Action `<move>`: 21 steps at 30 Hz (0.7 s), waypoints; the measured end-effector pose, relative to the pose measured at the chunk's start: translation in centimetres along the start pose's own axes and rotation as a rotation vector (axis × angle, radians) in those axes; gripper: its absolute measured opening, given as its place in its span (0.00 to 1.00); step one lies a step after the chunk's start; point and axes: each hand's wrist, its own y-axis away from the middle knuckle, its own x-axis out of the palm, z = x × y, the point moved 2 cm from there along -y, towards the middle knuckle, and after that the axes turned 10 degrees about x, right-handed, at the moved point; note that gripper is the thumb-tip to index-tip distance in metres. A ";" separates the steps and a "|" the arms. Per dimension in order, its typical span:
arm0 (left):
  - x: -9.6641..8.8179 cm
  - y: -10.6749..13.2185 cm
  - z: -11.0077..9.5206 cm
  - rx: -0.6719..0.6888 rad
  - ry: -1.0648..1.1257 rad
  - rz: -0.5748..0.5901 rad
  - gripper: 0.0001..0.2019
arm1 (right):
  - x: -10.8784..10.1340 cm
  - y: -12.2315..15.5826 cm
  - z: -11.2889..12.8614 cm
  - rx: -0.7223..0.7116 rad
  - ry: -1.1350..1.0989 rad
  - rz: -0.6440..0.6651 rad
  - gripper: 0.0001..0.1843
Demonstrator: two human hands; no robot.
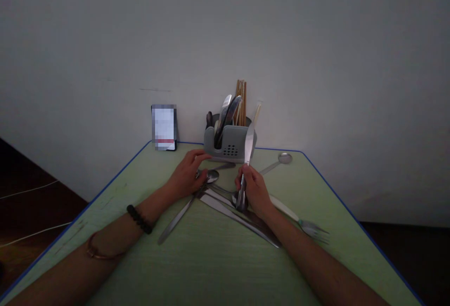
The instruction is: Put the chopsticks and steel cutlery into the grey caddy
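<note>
In my right hand [255, 189] is a table knife [249, 144], gripped near its middle with the blade pointing up before the grey cutlery holder [234, 132]. My left hand [188, 172] has its fingers apart, the fingertips close to the holder's lower left corner. Beside the left thumb lies a spoon [213, 176]; whether the hand touches it I cannot tell. Several pieces of cutlery lie crossed between and below my hands, among them another knife [239, 220]. A fork [314, 231] with a pale handle is right of my right wrist.
Wooden chopsticks [242, 102] and several metal utensils stand in the holder. One more spoon [285, 158] lies at the table's back right. A phone [164, 127] leans on the wall at the back left. The green table [176, 273] has a blue edge and meets the wall.
</note>
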 end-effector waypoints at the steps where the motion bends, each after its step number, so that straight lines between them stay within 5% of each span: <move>1: 0.0 0.0 0.0 0.004 -0.004 -0.014 0.20 | -0.1 -0.1 0.0 -0.011 0.000 -0.021 0.25; 8: 0.1 -0.1 -0.1 0.003 0.027 0.038 0.29 | -0.6 -0.5 -0.5 0.016 -0.114 -0.135 0.25; 21: 0.8 0.5 1.2 -0.108 0.169 0.124 0.38 | -0.4 -0.3 -0.3 0.070 -0.174 -0.088 0.24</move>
